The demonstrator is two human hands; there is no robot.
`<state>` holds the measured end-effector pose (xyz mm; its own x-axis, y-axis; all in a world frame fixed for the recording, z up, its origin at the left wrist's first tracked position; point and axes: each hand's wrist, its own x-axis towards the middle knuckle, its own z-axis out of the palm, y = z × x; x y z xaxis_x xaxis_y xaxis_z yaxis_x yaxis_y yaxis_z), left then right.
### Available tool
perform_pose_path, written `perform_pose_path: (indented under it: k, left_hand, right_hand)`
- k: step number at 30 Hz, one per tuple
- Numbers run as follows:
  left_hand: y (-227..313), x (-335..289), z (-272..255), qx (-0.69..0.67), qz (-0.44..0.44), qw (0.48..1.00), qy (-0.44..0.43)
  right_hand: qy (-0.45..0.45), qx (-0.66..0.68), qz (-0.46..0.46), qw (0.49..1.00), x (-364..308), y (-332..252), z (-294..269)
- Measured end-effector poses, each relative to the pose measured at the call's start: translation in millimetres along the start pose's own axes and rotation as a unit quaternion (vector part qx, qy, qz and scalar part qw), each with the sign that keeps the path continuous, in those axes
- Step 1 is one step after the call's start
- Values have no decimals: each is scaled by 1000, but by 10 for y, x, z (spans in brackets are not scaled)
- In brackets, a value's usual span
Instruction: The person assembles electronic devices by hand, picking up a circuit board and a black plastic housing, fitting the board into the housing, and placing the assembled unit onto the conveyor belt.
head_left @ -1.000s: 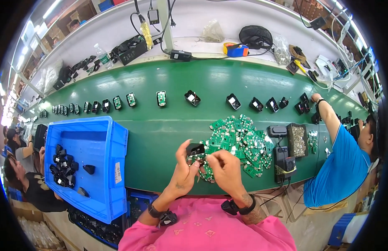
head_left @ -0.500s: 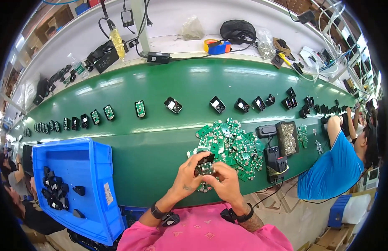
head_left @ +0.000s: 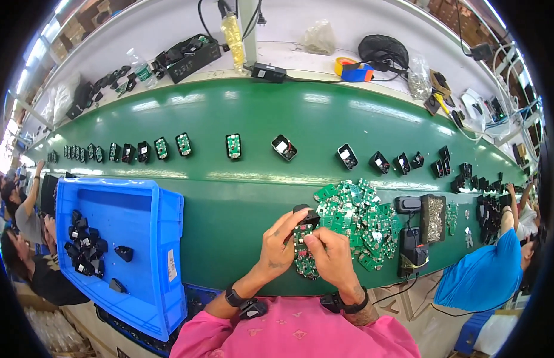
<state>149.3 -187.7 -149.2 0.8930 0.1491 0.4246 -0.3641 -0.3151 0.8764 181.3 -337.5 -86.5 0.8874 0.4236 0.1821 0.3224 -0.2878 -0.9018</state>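
In front of my chest, my left hand [head_left: 278, 246] grips a small black plastic case [head_left: 307, 216] from its left side. A green circuit board [head_left: 301, 234] lies against the lower part of that case, its component side up. My right hand [head_left: 334, 253] has its thumb pressed on the board's right edge, with the other fingers curled and partly hidden. Several loose boards [head_left: 305, 267] show just below my hands. To the right spreads a big heap of green circuit boards [head_left: 363, 218] on the green table.
A blue bin [head_left: 169, 209] with black case parts stands left. Cases, some with boards, form a row [head_left: 233, 146] along the green belt [head_left: 199, 113]. Right of the heap are a black cordless tool [head_left: 413, 246] and a screw tray [head_left: 432, 218]. A co-worker in blue [head_left: 480, 271] sits right.
The view has swung left, so the scene sits further right. In my hands the case and board have turned, and the board's face now shows lengthwise under my right thumb.
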Motion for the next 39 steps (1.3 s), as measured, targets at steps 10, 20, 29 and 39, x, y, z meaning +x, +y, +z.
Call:
perform_pose_path:
  k: [10, 20, 29, 39]
  left_hand:
    - [140, 38, -85, -370, -164, 914, -38]
    - [208, 217, 22, -95, -214, 970, -62]
    - [111, 384, 81, -106, -229, 965, -76]
    - [-17, 697, 80, -220, -277, 925, -138]
  right_hand:
    - [51, -49, 0, 997, 148, 101, -45]
    - [22, -3, 60, 998, 145, 254, 24]
    - [88, 25, 2, 996, 256, 516, 116]
    - [30, 18, 75, 997, 431, 506, -92]
